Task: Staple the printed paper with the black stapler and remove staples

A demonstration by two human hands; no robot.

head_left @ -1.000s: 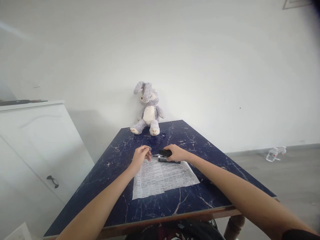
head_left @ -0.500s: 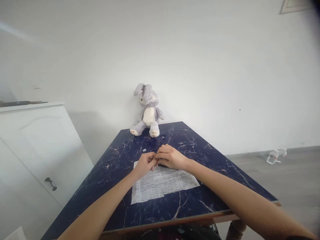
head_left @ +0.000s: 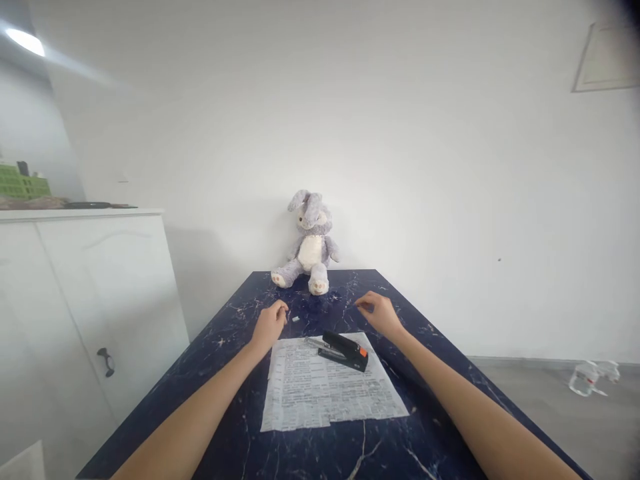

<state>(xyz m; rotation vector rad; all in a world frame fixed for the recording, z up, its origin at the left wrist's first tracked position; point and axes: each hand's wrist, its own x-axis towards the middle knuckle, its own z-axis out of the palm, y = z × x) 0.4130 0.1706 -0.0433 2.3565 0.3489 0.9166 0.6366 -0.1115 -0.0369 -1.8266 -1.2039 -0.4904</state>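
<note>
A black stapler [head_left: 347, 351] with an orange patch lies on a printed sheet of paper [head_left: 320, 393]. Its top is raised, and a thin metal part juts out on its left. My left hand [head_left: 270, 325] is just beyond the paper's upper left corner, fingers curled together. To the right of the stapler, above the table, my right hand [head_left: 381, 313] has thumb and fingertips pinched. Whether either hand holds something small cannot be made out. A small pale piece [head_left: 295, 319] lies on the table near my left hand.
A grey plush rabbit [head_left: 313, 247] sits at the far end of the dark blue marbled table [head_left: 240, 433], against the wall. A white cabinet [head_left: 120, 300] stands to the left. Clear plastic bottles [head_left: 585, 378] lie on the floor at right.
My hands were together over the top of the paper and have moved apart, left and right. The stapler, mostly hidden behind them before, now shows fully. The camera view has shifted.
</note>
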